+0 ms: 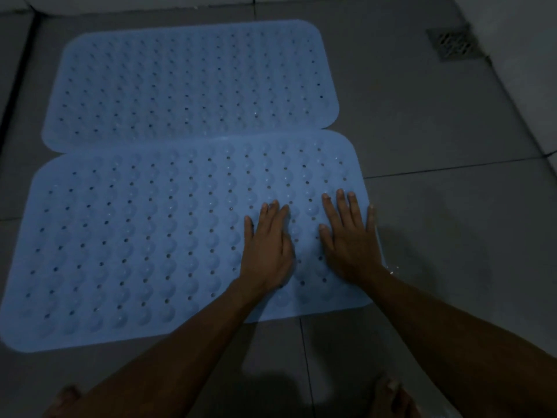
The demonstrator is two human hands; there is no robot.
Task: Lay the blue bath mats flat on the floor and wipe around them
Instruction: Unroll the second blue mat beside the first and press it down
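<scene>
Evidently flattening: left hand (266,248) and right hand (351,239) press open-palmed, gripping nothing, on the nearer perforated blue rubber bath mat (135,242) lying on grey floor tiles (437,131); wiping comes next

Dim light, grey tiled floor (422,122) with dark grout lines, square metal floor drain (454,44) far right, pale wall (524,40) beside it

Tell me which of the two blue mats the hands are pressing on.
The nearer mat: both the left hand and right hand lie flat on its right end. The farther mat is untouched.
</scene>
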